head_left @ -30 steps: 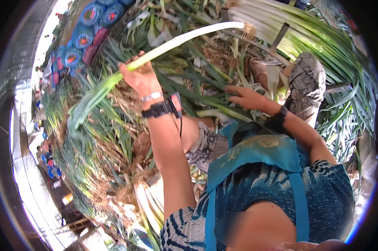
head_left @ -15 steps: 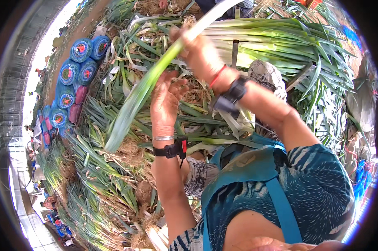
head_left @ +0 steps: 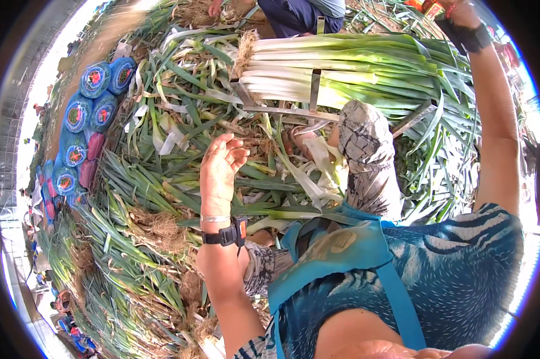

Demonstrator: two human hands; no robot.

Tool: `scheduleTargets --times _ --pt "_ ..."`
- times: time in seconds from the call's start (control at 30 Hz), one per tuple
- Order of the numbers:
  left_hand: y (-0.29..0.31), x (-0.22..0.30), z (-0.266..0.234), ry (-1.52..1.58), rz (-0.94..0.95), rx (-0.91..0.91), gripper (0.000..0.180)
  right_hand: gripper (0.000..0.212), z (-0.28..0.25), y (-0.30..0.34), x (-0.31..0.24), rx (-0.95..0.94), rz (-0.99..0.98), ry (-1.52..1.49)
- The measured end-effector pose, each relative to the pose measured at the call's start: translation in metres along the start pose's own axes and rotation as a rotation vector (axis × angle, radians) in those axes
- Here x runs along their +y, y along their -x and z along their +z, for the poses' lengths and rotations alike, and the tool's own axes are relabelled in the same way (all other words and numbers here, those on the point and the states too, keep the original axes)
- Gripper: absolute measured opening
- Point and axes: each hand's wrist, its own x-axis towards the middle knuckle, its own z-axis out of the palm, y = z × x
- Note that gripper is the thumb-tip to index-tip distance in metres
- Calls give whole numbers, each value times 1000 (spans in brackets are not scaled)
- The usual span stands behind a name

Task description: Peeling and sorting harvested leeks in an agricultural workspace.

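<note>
My left hand (head_left: 222, 167) is raised over loose leeks and leaf scraps, with its fingers loosely bent, apart and holding nothing. Far off to the upper right, my right hand (head_left: 463, 14) is at the dark rim of the view on an outstretched arm. Its fingers are cut off or too dim to make out, and I see no leek in it. Between the hands, a thick stack of leeks (head_left: 342, 78) lies sideways in a metal rack (head_left: 313, 90), with roots and white stems to the left and green leaves to the right.
Unsorted leeks (head_left: 144, 251) with roots cover the ground on the left. Beyond them stand several blue-wrapped rolls (head_left: 77, 113). Trimmed leaves (head_left: 446, 161) are heaped on the right. My patterned knee (head_left: 365, 134) is beside the rack. Another person's dark trousers (head_left: 291, 18) show at the top.
My right hand has swung from the middle to the upper right, and the leek it held aloft is no longer seen in it. The left hand stays raised, slightly lower.
</note>
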Motion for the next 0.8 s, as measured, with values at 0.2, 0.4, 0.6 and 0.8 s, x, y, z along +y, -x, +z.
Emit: scheduleTargets --times 0.2,0.4,0.6,0.8 --pt "-6 -3 0 -16 -63 -9 29 47 177 82 92 -219 -15 -141" --pt "-9 1 3 -22 -80 67 22 47 283 131 19 -534 270 -249" --pt "-10 7 7 -33 -66 110 22 49 294 132 10 -574 215 -190" --pt "-13 13 13 -45 -73 124 22 43 266 130 0 -604 217 -174"
